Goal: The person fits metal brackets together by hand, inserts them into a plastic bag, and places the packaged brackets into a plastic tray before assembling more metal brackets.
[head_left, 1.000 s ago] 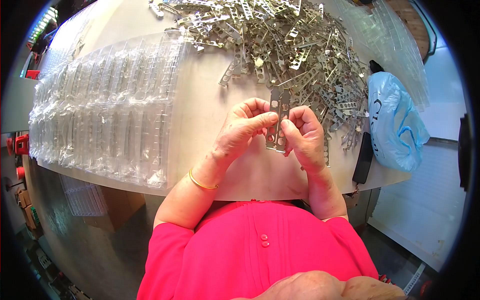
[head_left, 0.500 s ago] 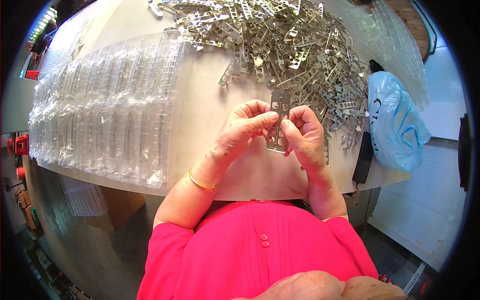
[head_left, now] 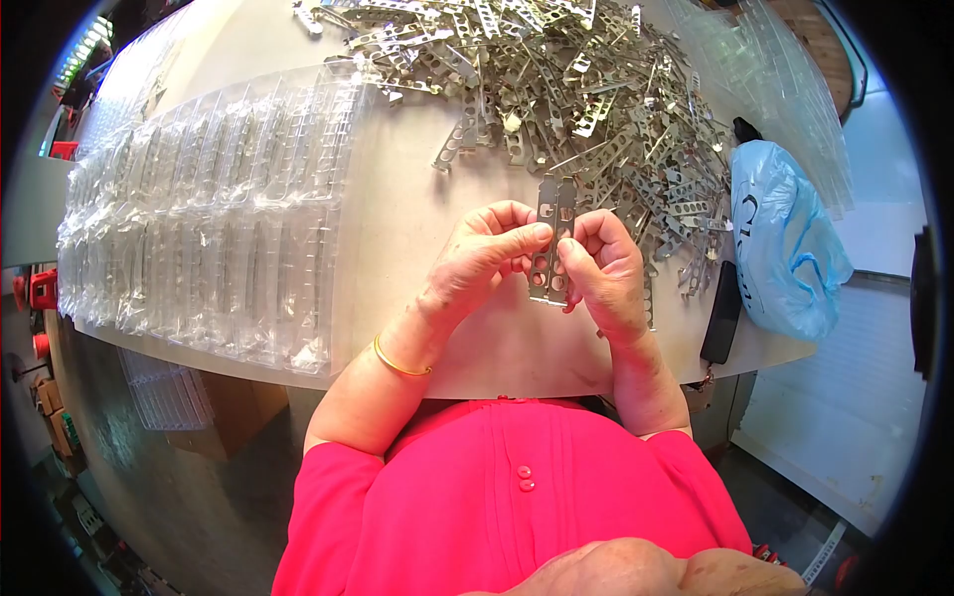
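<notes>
Two narrow perforated metal strips (head_left: 547, 202) stand side by side, nearly upright, between my hands; whether they are joined I cannot tell. My left hand (head_left: 484, 250) is closed on their left edge, thumb across the front. From the other side my right hand (head_left: 610, 276) pinches them, its thumb pressed against the right strip. Fingertips cover the middle of the strips, while round holes show above and below. Just beyond my hands spreads a big loose pile of similar metal strips (head_left: 556, 89).
On the left lie clear plastic trays (head_left: 333, 199) holding rows of bagged pieces. To the right are a blue plastic bag (head_left: 785, 248) and a dark flat object (head_left: 720, 318). More clear plastic (head_left: 795, 99) lies at the far right. The table's edge (head_left: 477, 392) is close to my body.
</notes>
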{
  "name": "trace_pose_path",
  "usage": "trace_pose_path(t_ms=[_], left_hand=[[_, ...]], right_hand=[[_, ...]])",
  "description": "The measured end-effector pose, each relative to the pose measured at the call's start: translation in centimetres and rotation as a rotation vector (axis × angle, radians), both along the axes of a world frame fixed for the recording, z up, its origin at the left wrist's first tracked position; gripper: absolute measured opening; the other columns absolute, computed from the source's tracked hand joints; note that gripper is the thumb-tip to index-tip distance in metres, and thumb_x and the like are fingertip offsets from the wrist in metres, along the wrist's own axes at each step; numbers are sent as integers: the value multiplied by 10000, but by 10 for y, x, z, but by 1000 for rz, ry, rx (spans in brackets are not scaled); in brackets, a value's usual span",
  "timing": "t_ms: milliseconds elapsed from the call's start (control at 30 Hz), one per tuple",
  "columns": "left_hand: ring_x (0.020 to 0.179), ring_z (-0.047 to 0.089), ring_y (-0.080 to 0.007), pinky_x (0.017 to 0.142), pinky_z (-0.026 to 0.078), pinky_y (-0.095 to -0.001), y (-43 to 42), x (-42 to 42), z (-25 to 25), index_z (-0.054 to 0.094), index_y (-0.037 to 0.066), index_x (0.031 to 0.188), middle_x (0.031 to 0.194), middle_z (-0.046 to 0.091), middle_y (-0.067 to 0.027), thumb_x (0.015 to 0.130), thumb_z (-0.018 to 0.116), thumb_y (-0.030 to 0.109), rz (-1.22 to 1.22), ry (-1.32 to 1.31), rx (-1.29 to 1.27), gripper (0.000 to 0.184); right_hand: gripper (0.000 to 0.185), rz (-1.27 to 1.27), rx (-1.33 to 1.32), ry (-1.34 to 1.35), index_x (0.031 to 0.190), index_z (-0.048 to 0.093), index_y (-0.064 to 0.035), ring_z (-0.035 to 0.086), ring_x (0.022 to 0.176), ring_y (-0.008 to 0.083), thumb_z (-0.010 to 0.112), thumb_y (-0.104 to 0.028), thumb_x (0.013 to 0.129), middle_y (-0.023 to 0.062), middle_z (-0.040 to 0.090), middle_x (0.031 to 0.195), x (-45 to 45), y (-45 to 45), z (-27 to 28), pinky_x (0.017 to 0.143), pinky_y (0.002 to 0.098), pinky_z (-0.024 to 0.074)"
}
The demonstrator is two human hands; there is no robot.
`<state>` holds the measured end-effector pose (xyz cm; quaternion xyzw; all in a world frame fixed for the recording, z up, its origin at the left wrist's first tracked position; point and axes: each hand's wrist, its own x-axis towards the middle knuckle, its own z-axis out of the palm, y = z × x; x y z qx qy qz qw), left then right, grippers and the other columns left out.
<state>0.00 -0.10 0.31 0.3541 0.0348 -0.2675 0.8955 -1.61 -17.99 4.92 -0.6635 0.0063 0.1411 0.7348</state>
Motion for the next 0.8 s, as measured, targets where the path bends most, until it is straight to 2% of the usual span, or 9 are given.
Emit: trace_pose_path(t_ms=[200,267,367,800], left_hand=[[755,633,-71,660,510,-216,0,1,-3,649,47,1015,902,688,-24,924,720,146,2,-20,-16,152],[771,641,-102,668,534,-249,0,1,-5,644,42,1004,912,684,-42,931,709,140,-6,-20,-19,138],[768,639,-105,662,535,-257,-1,0,-4,643,39,1010,911,683,-44,931,710,143,1,-14,-10,147],[765,641,-114,657,535,-260,-1,0,0,646,33,1014,899,682,-48,931,708,143,12,-7,3,151]], right_hand=[[94,4,-1,5,989,511,-42,530,499,41,598,-67,963,15,601,739,1,-1,0,409,208,462],[96,6,-6,2,989,511,-42,528,498,42,599,-69,963,15,600,740,1,-2,-2,409,208,462],[98,8,-9,-1,987,512,-43,526,496,43,602,-73,962,14,600,743,1,-2,-2,408,210,463],[106,7,-12,11,980,510,-47,522,488,42,609,-81,961,15,600,732,1,-2,-1,402,211,457]])
